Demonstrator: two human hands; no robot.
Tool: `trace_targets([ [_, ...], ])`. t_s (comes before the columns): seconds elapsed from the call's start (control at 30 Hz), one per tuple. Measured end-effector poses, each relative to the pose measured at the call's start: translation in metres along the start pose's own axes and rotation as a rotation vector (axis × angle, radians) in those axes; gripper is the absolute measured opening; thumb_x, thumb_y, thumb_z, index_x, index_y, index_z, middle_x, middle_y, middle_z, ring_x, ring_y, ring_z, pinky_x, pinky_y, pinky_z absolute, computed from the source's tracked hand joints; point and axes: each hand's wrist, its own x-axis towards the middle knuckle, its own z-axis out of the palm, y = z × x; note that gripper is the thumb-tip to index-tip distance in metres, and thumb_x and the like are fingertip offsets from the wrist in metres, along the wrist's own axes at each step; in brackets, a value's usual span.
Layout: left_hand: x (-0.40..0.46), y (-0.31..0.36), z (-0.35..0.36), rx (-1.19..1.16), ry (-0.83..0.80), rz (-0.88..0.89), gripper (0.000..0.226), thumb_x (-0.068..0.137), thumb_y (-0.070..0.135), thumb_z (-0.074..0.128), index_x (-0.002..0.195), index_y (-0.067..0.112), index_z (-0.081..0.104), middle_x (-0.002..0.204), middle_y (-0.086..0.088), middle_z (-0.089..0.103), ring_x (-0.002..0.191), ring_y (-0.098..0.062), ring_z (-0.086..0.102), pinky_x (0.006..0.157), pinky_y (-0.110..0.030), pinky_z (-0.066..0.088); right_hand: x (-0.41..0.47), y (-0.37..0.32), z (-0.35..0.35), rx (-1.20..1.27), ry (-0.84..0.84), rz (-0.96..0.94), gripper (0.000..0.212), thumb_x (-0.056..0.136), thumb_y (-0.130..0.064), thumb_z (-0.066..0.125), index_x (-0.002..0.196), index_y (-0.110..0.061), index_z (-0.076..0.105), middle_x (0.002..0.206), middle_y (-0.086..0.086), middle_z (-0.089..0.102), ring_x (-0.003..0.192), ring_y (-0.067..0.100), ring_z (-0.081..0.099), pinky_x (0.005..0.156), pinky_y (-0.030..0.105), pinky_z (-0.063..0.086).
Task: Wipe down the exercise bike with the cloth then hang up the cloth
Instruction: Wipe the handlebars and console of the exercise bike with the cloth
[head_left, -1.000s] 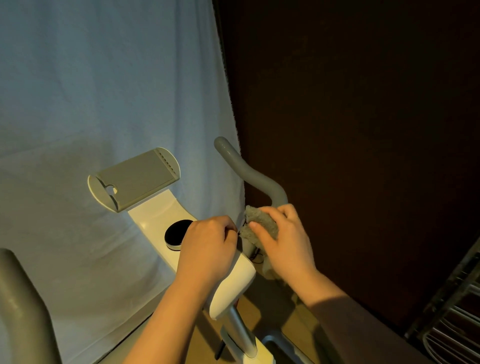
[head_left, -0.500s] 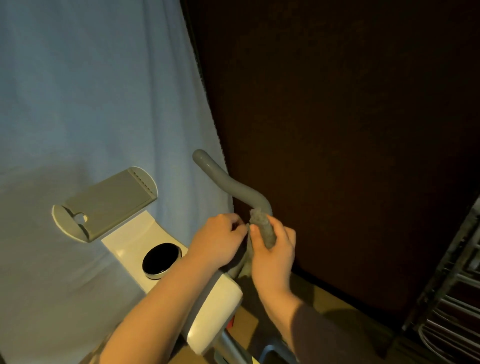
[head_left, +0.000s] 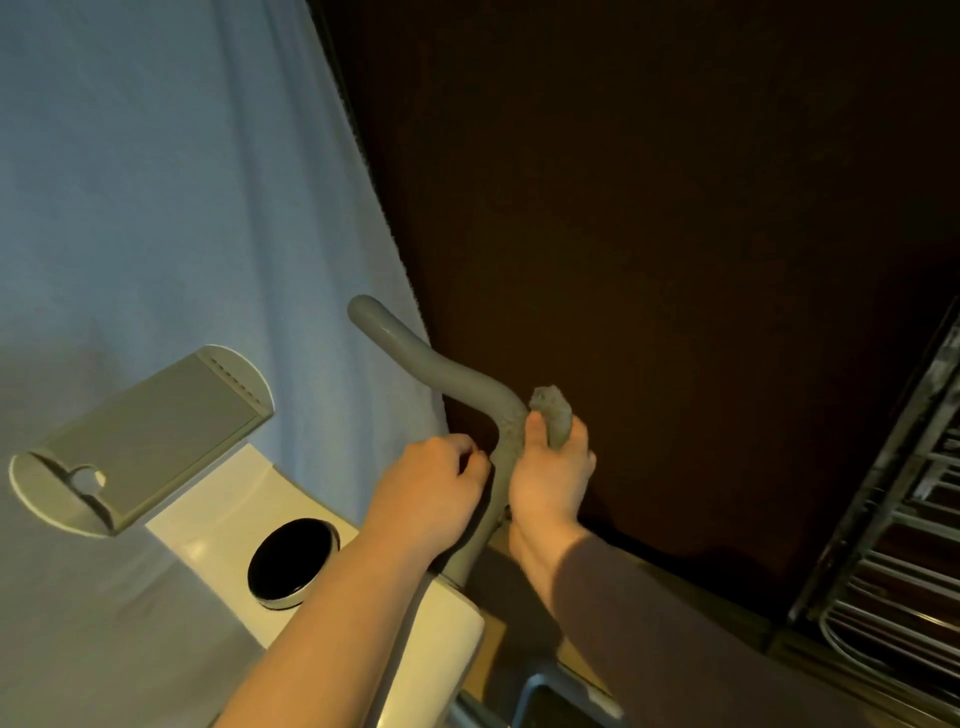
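Note:
The exercise bike's white console (head_left: 228, 525) carries a round black display (head_left: 292, 561) and a grey tablet holder (head_left: 145, 436). Its grey right handlebar (head_left: 415, 353) curves up from the console. My right hand (head_left: 550, 483) grips a grey fuzzy cloth (head_left: 553, 410) wrapped against the handlebar's bend. My left hand (head_left: 431, 493) sits with curled fingers just left of the handlebar stem; whether it pinches the cloth's edge is hidden.
A pale blue sheet (head_left: 156, 208) hangs behind the bike on the left. A dark brown wall (head_left: 649, 234) fills the right. A metal wire rack (head_left: 893, 545) stands at the right edge.
My right hand has slid the cloth up the handlebar stem to its bend. My left hand has followed upward beside the stem. The view has shifted, so the bike sits lower and more to the left.

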Motion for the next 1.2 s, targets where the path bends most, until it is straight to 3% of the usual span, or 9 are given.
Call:
trace_targets([
  [0.1,0.0,0.001,0.0,-0.005,-0.02,0.005,0.024,0.098,0.033,0.043,0.079,0.028,0.057,0.075,0.001,0.063,0.07,-0.014,0.058,0.067,-0.039,0.051,-0.028,0.012,-0.011,0.014,-0.062,-0.022,0.044,0.098,-0.032,0.048,0.141,-0.026,0.039,0.127,0.0,0.041,0.114,0.019,0.052,0.102,0.042,0.044],
  [0.33,-0.001,0.003,-0.001,-0.009,-0.024,0.0,0.023,0.099,0.031,0.042,0.084,0.025,0.059,0.079,-0.001,0.064,0.071,-0.013,0.058,0.065,-0.033,0.048,0.004,0.004,-0.01,-0.136,-0.161,-0.068,0.038,0.1,-0.034,0.044,0.137,-0.024,0.042,0.129,0.004,0.043,0.114,0.021,0.052,0.099,0.043,0.046],
  [0.43,0.0,0.003,-0.001,-0.019,-0.034,-0.002,0.026,0.099,0.031,0.043,0.077,0.026,0.057,0.075,-0.001,0.063,0.07,-0.014,0.058,0.065,-0.035,0.049,-0.023,0.009,-0.025,-0.202,-0.234,-0.173,0.047,0.098,-0.035,0.047,0.143,-0.028,0.033,0.128,0.0,0.037,0.115,0.018,0.048,0.1,0.038,0.043],
  [0.63,-0.001,0.003,0.0,-0.001,-0.028,0.005,0.026,0.1,0.031,0.04,0.08,0.025,0.057,0.076,0.001,0.06,0.068,-0.011,0.056,0.06,-0.029,0.044,0.015,-0.01,-0.01,-0.281,-0.21,-0.172,0.038,0.098,-0.033,0.048,0.135,-0.021,0.044,0.121,0.001,0.045,0.114,0.021,0.052,0.097,0.039,0.046],
  [0.77,-0.001,0.004,-0.001,-0.022,-0.036,-0.012,0.031,0.099,0.032,0.042,0.078,0.018,0.058,0.074,-0.002,0.061,0.068,-0.014,0.056,0.061,-0.032,0.045,-0.034,0.007,-0.021,-0.174,-0.159,-0.203,0.045,0.097,-0.028,0.051,0.139,-0.023,0.036,0.12,-0.004,0.037,0.109,0.012,0.046,0.088,0.026,0.04],
  [0.93,-0.001,0.003,-0.002,0.005,-0.028,-0.008,0.028,0.1,0.033,0.041,0.08,0.024,0.058,0.078,0.001,0.061,0.07,-0.011,0.055,0.063,-0.031,0.046,-0.016,0.002,-0.011,0.021,-0.145,0.038,0.043,0.098,-0.029,0.052,0.138,-0.026,0.038,0.127,0.003,0.043,0.105,0.016,0.053,0.092,0.032,0.046],
  [1.07,0.0,0.001,-0.001,0.013,-0.037,-0.006,0.027,0.099,0.035,0.04,0.081,0.023,0.057,0.083,0.0,0.063,0.077,-0.017,0.059,0.073,-0.042,0.052,-0.036,0.003,-0.015,0.035,-0.164,0.182,0.046,0.099,-0.028,0.048,0.141,-0.027,0.03,0.126,0.004,0.04,0.11,0.021,0.047,0.1,0.043,0.042],
  [1.2,-0.001,0.002,0.0,-0.001,-0.029,-0.008,0.023,0.1,0.033,0.04,0.085,0.027,0.057,0.084,0.002,0.063,0.077,-0.015,0.058,0.069,-0.036,0.05,0.003,0.001,-0.004,0.159,-0.133,0.396,0.039,0.102,-0.037,0.038,0.136,-0.018,0.038,0.132,0.008,0.051,0.119,0.027,0.052,0.104,0.049,0.042],
])
